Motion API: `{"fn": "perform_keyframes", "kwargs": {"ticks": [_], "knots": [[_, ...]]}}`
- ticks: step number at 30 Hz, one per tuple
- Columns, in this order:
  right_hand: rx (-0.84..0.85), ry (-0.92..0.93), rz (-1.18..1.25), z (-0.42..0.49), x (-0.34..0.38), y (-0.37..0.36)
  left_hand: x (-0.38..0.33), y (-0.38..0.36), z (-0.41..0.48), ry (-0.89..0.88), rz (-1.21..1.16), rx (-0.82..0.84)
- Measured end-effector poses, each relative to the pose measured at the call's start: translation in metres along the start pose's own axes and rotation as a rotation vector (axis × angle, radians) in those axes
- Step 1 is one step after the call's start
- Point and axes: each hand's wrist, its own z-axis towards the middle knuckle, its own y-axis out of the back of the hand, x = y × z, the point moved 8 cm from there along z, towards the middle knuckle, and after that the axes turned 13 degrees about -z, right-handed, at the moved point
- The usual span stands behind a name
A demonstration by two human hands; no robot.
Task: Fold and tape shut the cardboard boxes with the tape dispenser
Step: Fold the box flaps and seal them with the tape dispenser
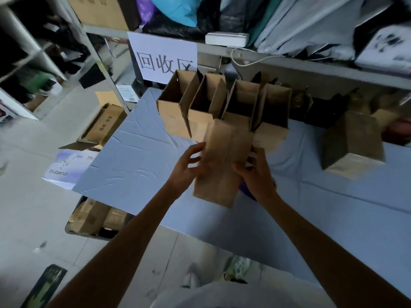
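I hold a flattened brown cardboard box [219, 165] above the blue-grey table [133, 156]. My left hand [189, 167] grips its left edge with thumb and fingers curled round it. My right hand [255, 172] grips the right edge. A dark blue object [246, 192], partly hidden under my right wrist, lies on the table; I cannot tell if it is the tape dispenser. Behind the held box stand several open cardboard boxes [200, 105] in a row. A closed box [351, 143] lies to the right.
A metal shelf [289, 61] with bags and a white power strip [226, 38] runs along the back. A paper sign [164, 56] hangs from it. Cardboard boxes [102, 125] and a crate of cartons [93, 216] sit on the floor to the left.
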Motion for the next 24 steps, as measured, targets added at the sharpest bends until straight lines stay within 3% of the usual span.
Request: {"fn": "perform_keyframes", "kwargs": {"ticks": [5, 8, 15, 20, 24], "knots": [[-0.265, -0.044, -0.081, -0.025, 0.011, 0.049, -0.021, -0.044, -0.007, 0.036, -0.06, 0.187], [-0.336, -0.13, -0.124, -0.038, -0.001, 0.078, -0.023, -0.083, -0.009, 0.03, -0.132, 0.28], [-0.562, -0.356, 0.009, -0.083, -0.052, 0.159, -0.007, -0.188, 0.009, 0.114, 0.032, 0.454], [-0.612, -0.318, -0.109, -0.058, -0.057, 0.214, -0.013, -0.237, 0.046, 0.02, 0.091, 0.397], [-0.545, -0.316, -0.139, -0.008, -0.066, 0.246, -0.026, -0.27, 0.097, -0.017, 0.202, 0.297]]}}
